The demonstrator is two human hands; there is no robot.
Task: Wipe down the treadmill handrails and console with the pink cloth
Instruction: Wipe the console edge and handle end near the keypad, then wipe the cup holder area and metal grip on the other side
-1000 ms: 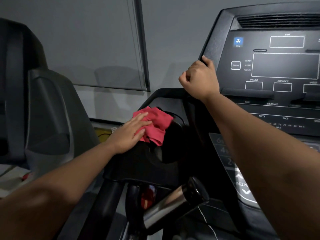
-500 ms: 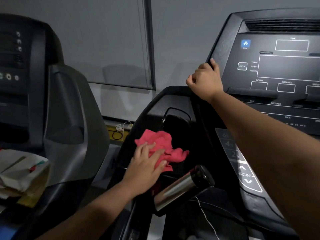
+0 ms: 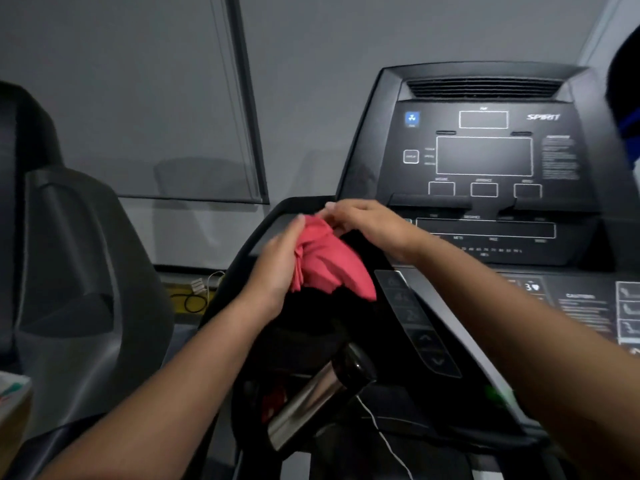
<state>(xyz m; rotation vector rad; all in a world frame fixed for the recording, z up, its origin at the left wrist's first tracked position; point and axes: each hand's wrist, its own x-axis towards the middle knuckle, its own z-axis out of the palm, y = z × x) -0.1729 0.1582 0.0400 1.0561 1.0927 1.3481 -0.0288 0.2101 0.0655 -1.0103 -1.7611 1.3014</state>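
Note:
The pink cloth (image 3: 327,263) is bunched up and lifted above the dark cup-holder area at the left of the treadmill console (image 3: 485,157). My left hand (image 3: 277,268) grips the cloth's left side, fingers curled round the folds. My right hand (image 3: 363,220) has come across from the right and pinches the cloth's top edge. A metal-sleeved handrail grip (image 3: 311,400) angles up below the hands. The black left rim of the console tray (image 3: 242,258) curves round beside my left hand.
A second grey treadmill (image 3: 79,271) stands close on the left. A white cable (image 3: 384,438) trails down by the handrail grip. A coiled cord and plug (image 3: 195,292) lie by the wall. A button strip (image 3: 415,323) runs along the console's lower left.
My right hand let go of the console's left edge and moved down-left to the cloth. My left hand lifted the cloth off the tray surface. The camera view shifted left.

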